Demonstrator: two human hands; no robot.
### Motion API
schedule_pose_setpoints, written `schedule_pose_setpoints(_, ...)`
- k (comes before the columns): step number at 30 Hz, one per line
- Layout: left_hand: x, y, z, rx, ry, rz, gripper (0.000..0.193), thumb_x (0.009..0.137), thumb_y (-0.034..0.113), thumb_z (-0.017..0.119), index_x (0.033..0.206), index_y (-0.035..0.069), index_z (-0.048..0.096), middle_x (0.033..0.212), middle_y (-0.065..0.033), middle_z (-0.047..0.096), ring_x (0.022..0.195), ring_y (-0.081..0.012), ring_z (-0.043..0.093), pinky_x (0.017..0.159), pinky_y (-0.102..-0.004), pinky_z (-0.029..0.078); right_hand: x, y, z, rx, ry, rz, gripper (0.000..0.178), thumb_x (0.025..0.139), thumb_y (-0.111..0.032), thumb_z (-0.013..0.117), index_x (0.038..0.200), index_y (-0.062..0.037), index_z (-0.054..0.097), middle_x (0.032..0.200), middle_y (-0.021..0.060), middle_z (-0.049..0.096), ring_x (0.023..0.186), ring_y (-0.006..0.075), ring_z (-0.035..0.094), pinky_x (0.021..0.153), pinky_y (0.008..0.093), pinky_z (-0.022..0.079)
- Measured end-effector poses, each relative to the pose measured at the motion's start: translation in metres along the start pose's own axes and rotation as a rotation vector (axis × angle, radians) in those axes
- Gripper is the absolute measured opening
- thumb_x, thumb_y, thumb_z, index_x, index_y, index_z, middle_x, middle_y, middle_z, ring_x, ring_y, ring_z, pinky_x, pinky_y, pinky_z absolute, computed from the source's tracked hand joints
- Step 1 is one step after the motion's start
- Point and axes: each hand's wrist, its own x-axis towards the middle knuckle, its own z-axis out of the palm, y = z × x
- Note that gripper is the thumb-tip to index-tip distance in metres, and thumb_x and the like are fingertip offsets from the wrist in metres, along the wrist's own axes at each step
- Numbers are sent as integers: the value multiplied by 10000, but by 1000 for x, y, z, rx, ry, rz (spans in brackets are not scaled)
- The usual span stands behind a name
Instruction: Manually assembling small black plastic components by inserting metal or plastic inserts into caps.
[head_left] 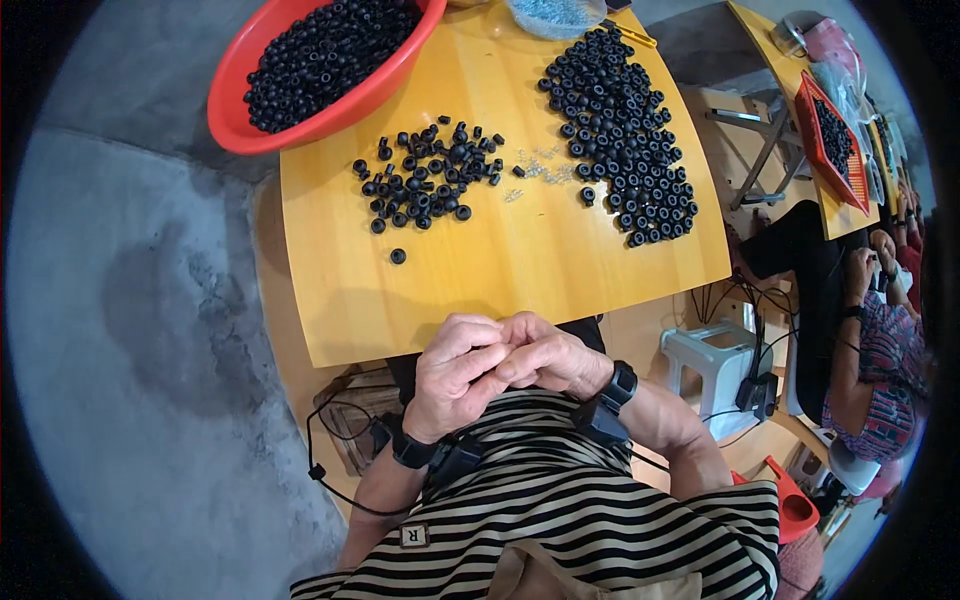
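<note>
My left hand (455, 375) and my right hand (550, 357) meet just over the near edge of the yellow table (500, 270). Both are closed, fingertips pressed together; whatever they pinch is hidden between the fingers. Beyond them lies a loose pile of small black ring-shaped parts (420, 185), with a single black part (398, 256) apart on its near side. A larger spread of black ring-shaped parts (625, 130) covers the table's right side. Between the two groups sit small clear pieces (545, 170), too tiny to make out.
A red basin (235, 110) full of black parts stands at the far left. At the back are a clear bowl (555, 18) of bluish bits and a yellow-handled tool (635, 36). To the right are a pale stool (710, 360), cables, another table with a red basket (835, 150), and seated people.
</note>
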Motion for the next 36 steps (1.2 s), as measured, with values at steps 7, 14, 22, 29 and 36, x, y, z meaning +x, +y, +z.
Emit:
schedule_pose_setpoints(7,3,4,1,34,-48,21,262,680,2,796,916,-3,684,949,-92,635,879,-275,618,775,-359,516,-2,-1,-9,-39,-50,-18,172,774,-120,792,835,-58,644,694,-81,533,569,9,422,487,177,262)
schedule_pose_setpoints(14,-2,3,3,37,-22,-26,259,715,3,798,956,12,704,991,-94,668,988,-304,643,846,-396,524,1,6,-10,-87,-6,-107,284,771,-114,796,1011,-13,681,750,-72,586,617,3,468,528,167,317)
schedule_pose_setpoints(22,-2,0,5,-6,13,-7,300,716,9,796,996,12,689,1011,-82,653,994,-294,635,839,-379,528,-2,6,2,-35,52,-144,335,778,-94,769,1089,0,687,794,-64,612,642,1,470,554,166,328)
schedule_pose_setpoints(29,-4,0,2,8,5,-37,326,717,13,797,1025,9,691,1025,-89,653,1010,-305,632,877,-391,523,0,4,6,-27,81,-117,221,806,-86,754,1011,-26,693,706,-93,545,562,0,372,494,194,231)
schedule_pose_setpoints(36,-5,7,-3,33,-1,-161,285,761,44,783,1036,11,714,1061,-103,667,1054,-301,638,896,-388,523,-2,-3,-2,-166,52,-71,206,859,-162,752,991,-21,683,687,-89,511,549,7,353,484,195,222)
